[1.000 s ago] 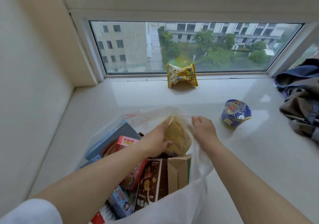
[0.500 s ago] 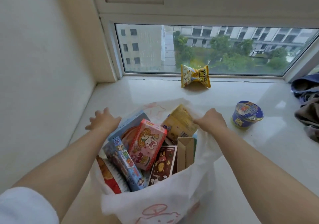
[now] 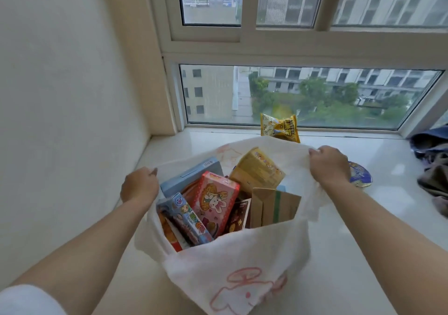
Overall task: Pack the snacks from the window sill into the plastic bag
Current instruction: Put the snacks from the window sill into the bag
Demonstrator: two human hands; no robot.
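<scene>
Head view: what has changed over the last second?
The left hand released the yellow packet into the plastic bag and took the bag's left edge. The right hand keeps gripping the right edge. Yellow chip bag and blue cup stay on the sill.

Bare forearms, with a white sleeve (image 3: pixel 26 300) on the left arm

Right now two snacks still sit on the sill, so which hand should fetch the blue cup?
Probably the right hand: the blue cup sits just beyond it, while the left hand grips the plastic bag at its far side.
</scene>
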